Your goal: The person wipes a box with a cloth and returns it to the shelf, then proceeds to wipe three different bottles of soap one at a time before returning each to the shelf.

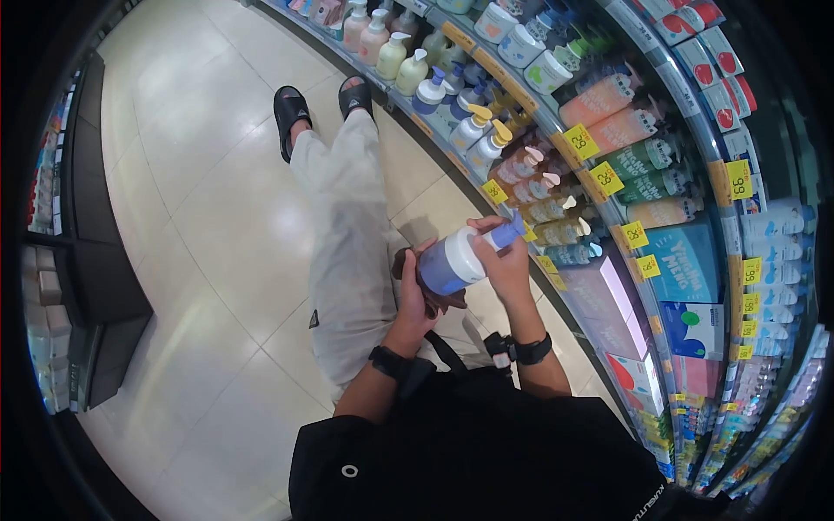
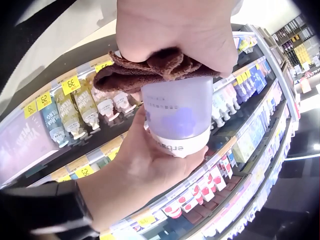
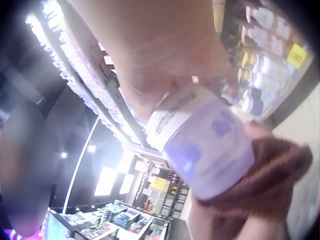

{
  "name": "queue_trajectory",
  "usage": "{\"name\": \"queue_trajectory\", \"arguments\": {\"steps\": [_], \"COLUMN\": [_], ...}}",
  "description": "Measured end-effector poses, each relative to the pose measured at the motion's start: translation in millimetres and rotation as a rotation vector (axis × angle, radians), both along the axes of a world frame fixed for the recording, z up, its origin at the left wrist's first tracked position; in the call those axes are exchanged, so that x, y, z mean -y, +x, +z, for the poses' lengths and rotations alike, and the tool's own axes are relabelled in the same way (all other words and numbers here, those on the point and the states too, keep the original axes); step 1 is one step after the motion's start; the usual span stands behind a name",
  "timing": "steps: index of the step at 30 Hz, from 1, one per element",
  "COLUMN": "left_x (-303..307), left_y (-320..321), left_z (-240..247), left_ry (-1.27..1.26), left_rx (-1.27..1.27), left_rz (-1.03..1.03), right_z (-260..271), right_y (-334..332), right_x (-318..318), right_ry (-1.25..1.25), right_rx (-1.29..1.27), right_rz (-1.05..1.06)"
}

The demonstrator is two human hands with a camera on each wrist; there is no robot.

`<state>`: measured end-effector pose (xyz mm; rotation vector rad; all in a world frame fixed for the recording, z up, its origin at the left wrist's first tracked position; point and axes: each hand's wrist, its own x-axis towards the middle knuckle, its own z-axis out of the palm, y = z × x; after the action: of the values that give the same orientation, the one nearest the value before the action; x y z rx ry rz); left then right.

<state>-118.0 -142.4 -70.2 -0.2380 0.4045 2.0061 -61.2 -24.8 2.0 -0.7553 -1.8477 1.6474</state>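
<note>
So my left hand (image 1: 414,293) is cupping a brown cloth (image 1: 449,301) round the pump bottle's (image 1: 453,262) base, right hand (image 1: 506,263) gripping its top end, bottle held up near the shelf's (image 1: 422,127) front edge.

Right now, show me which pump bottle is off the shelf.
The purple bottle, held by the left hand and right hand; the other bottles are shelved.

The blue box (image 1: 682,263) bears white lettering: "MENG" under a partly legible word beginning "YIN". Yellow price tags (image 1: 606,178) on the adjacent shelf edge read "29". A second yellow tag (image 2: 71,85), beside yellow bottles (image 2: 86,106), reads "39". Lettering on the black shirt (image 1: 434,460) begins "KUR". Print on the held pump bottle (image 2: 177,112) is not reliably legible.
</note>
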Motion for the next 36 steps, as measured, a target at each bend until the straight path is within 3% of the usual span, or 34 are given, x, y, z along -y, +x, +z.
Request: {"name": "queue_trajectory", "arguments": {"steps": [1, 4, 5, 8, 9, 15, 19, 25, 31, 36], "left_x": [0.5, 1.6, 2.2, 9.2, 8.7, 5.2, 5.3, 6.5, 7.4, 7.2], "left_y": [-0.2, 2.4, 3.4, -3.1, -2.8, -0.1, 2.2, 3.3, 1.4, 1.3], "left_z": [-0.3, -2.4, -2.9, 7.7, 4.2, -8.9, -3.5, -2.7, -3.8, -3.8], "left_ry": [-0.015, -0.009, 0.002, 0.07, 0.103, 0.203, 0.102, 0.069, 0.046, 0.054], "left_rx": [-0.047, -0.048, -0.025, 0.095, 0.087, 0.036, 0.024, 0.037, 0.054, 0.057], "left_rz": [0.017, 0.006, -0.007, -0.089, -0.111, -0.063, 0.022, -0.017, -0.022, -0.044], "right_z": [-4.7, -11.3, -18.4, -14.3, -10.4, 1.7, 14.8, 29.6, 22.7, 20.8], "right_y": [0.6, -0.1, 1.5, 5.4, 5.1, 6.2, -0.1, -7.9, -8.4, -8.9], "right_x": [4.3, 13.5, 11.4, -13.2, -16.8, -2.4, 15.8, 25.1, 16.5, 18.3], "right_ry": [-0.187, -0.273, -0.211, -0.061, -0.12, 0.093, -0.157, -0.306, -0.331, -0.331], "right_rx": [-0.039, -0.125, -0.17, -0.199, -0.147, -0.123, -0.254, -0.321, -0.345, -0.396], "right_rz": [-0.126, -0.246, -0.168, 0.415, 0.434, 0.065, -0.2, -0.199, -0.017, -0.05]}}
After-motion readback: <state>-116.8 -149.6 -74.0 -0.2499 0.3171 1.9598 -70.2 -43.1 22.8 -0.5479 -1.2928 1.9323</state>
